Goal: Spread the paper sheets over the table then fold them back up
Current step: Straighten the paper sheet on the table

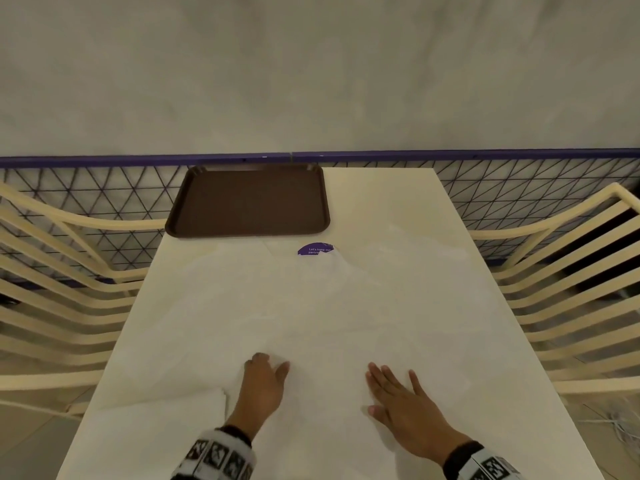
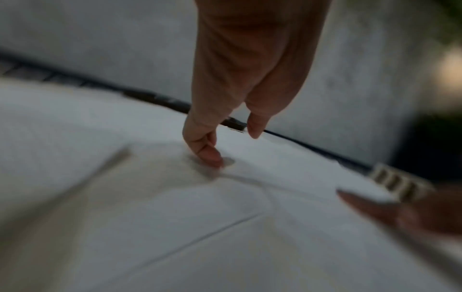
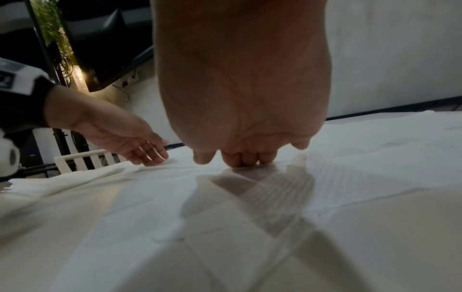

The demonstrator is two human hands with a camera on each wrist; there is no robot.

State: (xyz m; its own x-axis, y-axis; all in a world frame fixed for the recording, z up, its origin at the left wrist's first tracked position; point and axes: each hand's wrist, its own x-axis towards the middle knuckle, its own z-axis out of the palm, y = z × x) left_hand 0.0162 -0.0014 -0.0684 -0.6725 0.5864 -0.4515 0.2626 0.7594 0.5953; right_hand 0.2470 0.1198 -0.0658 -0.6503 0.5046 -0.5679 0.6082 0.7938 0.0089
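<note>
Both hands' fingers (image 1: 384, 379) on paper sheets (image 1: 311, 306)

Dim, warm indoor light washes the head view, flattening the pale table (image 1: 398, 209) and paper (image 1: 311, 306) into one low-contrast field; wide-angle distortion bows the rail (image 1: 138, 160) and chairs (image 1: 62, 271) at the edges. The left wrist view is heavily motion-blurred, sharpest around the left hand (image 2: 225, 98), with dark, smeared corners. The right wrist view is clearer: the right hand (image 3: 237, 98) casts soft, overlapping shadows on the paper, and a small lamp glow (image 3: 78, 76) flares at upper left.
</note>
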